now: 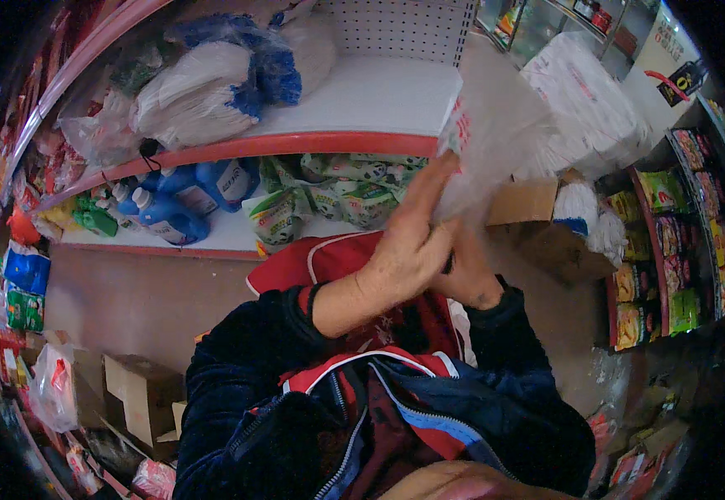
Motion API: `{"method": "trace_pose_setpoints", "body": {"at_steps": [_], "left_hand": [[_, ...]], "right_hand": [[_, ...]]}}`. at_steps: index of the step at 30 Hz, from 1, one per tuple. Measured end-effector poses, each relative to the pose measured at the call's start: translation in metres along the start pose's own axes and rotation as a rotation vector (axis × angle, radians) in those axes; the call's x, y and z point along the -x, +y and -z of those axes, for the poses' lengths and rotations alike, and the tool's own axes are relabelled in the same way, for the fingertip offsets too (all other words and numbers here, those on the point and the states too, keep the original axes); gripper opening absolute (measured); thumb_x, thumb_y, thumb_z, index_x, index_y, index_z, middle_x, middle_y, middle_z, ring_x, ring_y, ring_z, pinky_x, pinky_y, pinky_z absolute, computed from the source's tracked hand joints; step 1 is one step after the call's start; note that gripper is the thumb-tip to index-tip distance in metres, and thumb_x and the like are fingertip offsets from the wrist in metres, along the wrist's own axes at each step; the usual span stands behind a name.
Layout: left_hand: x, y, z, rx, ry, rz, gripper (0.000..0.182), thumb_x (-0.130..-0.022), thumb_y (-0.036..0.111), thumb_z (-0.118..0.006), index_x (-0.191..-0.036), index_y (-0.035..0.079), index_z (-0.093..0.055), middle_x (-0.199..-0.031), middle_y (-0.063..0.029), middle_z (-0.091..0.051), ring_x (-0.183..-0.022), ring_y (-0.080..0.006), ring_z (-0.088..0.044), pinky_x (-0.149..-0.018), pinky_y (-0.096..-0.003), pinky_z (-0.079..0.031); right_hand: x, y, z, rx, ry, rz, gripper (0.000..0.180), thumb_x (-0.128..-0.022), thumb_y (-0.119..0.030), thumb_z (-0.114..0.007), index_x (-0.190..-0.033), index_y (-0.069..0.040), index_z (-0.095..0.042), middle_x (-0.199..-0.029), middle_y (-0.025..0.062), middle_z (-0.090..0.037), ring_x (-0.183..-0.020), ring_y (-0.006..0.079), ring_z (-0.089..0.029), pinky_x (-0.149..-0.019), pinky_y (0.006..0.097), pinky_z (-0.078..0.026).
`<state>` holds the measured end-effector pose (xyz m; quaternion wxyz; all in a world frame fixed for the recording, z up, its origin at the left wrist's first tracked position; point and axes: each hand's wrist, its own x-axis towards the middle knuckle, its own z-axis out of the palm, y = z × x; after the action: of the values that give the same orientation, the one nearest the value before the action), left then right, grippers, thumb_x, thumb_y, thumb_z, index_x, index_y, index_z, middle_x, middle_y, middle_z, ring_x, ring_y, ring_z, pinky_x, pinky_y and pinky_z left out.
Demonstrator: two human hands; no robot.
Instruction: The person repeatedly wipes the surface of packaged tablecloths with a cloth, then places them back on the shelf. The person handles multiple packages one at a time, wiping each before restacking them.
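Note:
A thin translucent plastic bag (487, 137) with red print rises in front of me, partly blurred. My left hand (403, 250) has its fingers along the bag's near left edge and its thumb bent in at the bottom, gripping it. Close against it, my right hand (472, 269) meets the lower end of the bag. Its fingers are blurred and partly hidden behind the left hand and the plastic, so its grip cannot be made out. Below both hands hangs a red garment (312, 259) with white piping, over my front.
A white metal shelf (362, 94) with a red edge bears a plastic-wrapped white bundle (194, 94). Beneath stand blue detergent bottles (172, 215) and green packs (344, 194). At right are a cardboard box (525, 200), white wrapped packs (581, 94) and a snack rack (662, 237). Cartons (144, 394) stand lower left.

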<state>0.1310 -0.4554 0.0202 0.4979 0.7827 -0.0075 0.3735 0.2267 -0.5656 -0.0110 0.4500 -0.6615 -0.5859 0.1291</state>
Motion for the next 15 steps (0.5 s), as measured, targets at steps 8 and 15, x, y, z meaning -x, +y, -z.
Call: {"method": "trace_pose_setpoints", "body": {"at_steps": [8,15], "left_hand": [[0.019,0.002,-0.008,0.017,-0.260,0.059,0.061,-0.100,0.047,-0.033,-0.137,0.002,-0.049,-0.153,-0.0191,-0.030,-0.145,-0.0385,-0.019,-0.117,-0.0501,-0.010],[0.022,-0.016,0.036,0.026,0.023,-0.031,0.044,-0.085,0.016,-0.067,-0.127,0.007,-0.059,-0.141,-0.0213,-0.047,-0.135,-0.0335,-0.040,-0.111,-0.0432,-0.029]], "right_hand": [[0.028,0.019,-0.012,-0.380,0.196,-0.167,0.063,-0.092,-0.025,-0.062,-0.143,0.001,-0.035,-0.143,0.0179,-0.043,-0.132,0.0304,-0.041,-0.111,0.0424,-0.032],[0.022,0.017,0.014,-0.894,0.376,-0.381,0.045,-0.098,-0.020,-0.049,-0.136,0.003,-0.046,-0.135,0.0128,-0.052,-0.123,0.0225,-0.049,-0.107,0.0351,-0.035]]}}
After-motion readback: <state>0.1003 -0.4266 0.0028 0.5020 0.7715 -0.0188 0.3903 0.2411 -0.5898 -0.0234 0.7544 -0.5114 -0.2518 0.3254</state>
